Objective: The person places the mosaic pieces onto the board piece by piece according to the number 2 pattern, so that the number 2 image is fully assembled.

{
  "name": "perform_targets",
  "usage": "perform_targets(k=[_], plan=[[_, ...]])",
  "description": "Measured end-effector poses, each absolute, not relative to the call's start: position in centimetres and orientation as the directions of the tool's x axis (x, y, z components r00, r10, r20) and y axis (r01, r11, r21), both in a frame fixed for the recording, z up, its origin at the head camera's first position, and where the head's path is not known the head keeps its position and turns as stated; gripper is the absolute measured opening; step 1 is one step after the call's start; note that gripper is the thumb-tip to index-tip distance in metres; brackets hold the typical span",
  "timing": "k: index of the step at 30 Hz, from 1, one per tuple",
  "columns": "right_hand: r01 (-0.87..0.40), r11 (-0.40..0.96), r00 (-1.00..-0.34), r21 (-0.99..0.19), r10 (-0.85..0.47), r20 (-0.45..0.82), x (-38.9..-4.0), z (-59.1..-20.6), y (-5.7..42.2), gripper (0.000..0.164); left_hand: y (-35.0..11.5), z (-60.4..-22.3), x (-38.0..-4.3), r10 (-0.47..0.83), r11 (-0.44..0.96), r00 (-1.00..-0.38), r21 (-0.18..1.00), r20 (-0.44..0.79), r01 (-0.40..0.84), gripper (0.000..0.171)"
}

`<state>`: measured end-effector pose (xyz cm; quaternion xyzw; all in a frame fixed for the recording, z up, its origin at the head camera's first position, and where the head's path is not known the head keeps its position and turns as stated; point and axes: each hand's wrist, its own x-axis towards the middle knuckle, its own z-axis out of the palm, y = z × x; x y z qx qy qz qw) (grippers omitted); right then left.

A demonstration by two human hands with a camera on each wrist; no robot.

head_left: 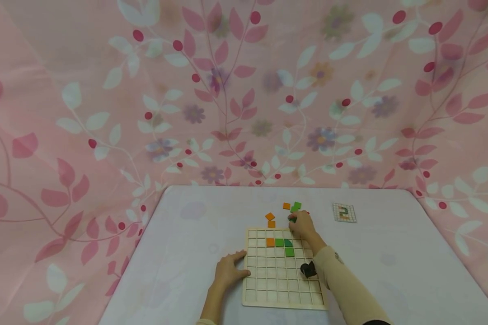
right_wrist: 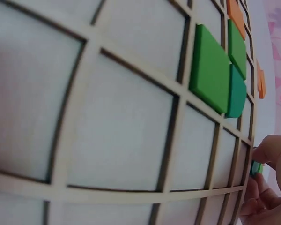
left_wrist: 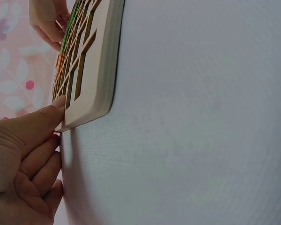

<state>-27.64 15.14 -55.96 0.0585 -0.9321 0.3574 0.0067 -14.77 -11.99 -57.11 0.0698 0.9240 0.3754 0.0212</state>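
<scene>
A wooden grid board (head_left: 284,305) lies on the table. My left hand (head_left: 227,270) holds its left edge, thumb over the rim and fingers against the side; in the left wrist view the thumb (left_wrist: 42,117) rests near a corner. On the board sit an orange square tile (head_left: 270,242), a green square tile (head_left: 279,243), a dark green rounded tile (head_left: 288,243) and another green square tile (right_wrist: 210,70). Just beyond the far edge, my right hand (head_left: 302,224) pinches a dark green tile (right_wrist: 256,168), partly hidden by the fingers.
Loose orange tiles (head_left: 270,216) and green tiles (head_left: 296,205) lie behind the board. A small pattern card (head_left: 344,212) lies at the back right of the white table (head_left: 187,253). A black wrist camera (head_left: 308,269) hangs over the board's right part. Floral cloth (head_left: 244,113) rises behind.
</scene>
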Motion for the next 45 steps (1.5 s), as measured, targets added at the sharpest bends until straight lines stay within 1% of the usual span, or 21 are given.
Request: perform_targets(k=[2, 7, 13, 17, 24, 30, 33, 37, 41, 45], plan=[[-0.114, 0.722, -0.993, -0.682, -0.095, 0.065, -27.4, -56.1, 15.3, 0.028, -12.0, -57.1, -14.8, 0.142, 0.712, -0.990, 0.693, 0.011, 0.110, 0.060], [-0.092, 0.719, -0.996, -0.689, -0.070, 0.060, -27.3, -56.4, 15.3, 0.033, -12.0, -57.0, -14.8, 0.140, 0.714, -0.990, 0.691, 0.014, 0.110, 0.060], [-0.078, 0.740, -0.997, -0.669, -0.053, 0.059, -27.4, -56.5, 15.2, 0.036, -11.9, -57.1, -14.8, 0.140, 0.711, -0.990, 0.695, 0.010, 0.108, 0.061], [-0.075, 0.754, -0.997, -0.652, -0.044, 0.064, -27.7, -56.7, 15.2, 0.036, -11.9, -57.1, -14.9, 0.136, 0.704, -0.991, 0.703, 0.006, 0.101, 0.061], [-0.060, 0.700, -0.998, -0.712, -0.028, 0.057, -27.6, -56.6, 15.8, 0.034, -11.8, -57.3, -14.9, 0.140, 0.701, -0.990, 0.706, 0.004, 0.102, 0.061], [-0.099, 0.670, -0.995, -0.736, -0.043, 0.095, -27.4, -56.7, 16.4, 0.033, -11.9, -57.2, -14.9, 0.139, 0.706, -0.990, 0.700, 0.010, 0.106, 0.061], [-0.137, 0.683, -0.990, -0.718, -0.062, 0.130, -27.3, -56.6, 16.5, 0.029, -12.0, -57.1, -14.9, 0.141, 0.710, -0.990, 0.694, 0.020, 0.116, 0.060], [-0.193, 0.723, -0.979, -0.663, -0.101, 0.175, -27.2, -56.5, 16.6, 0.022, -12.0, -57.1, -14.9, 0.143, 0.712, -0.990, 0.692, 0.022, 0.118, 0.060], [-0.216, 0.737, -0.976, -0.640, -0.140, 0.168, -27.2, -56.5, 16.9, 0.027, -11.9, -57.1, -14.8, 0.148, 0.713, -0.989, 0.692, 0.014, 0.117, 0.061], [-0.264, 0.720, -0.964, -0.641, -0.209, 0.163, -27.2, -56.3, 17.2, 0.031, -11.9, -56.9, -14.8, 0.145, 0.717, -0.989, 0.688, 0.011, 0.112, 0.061]])
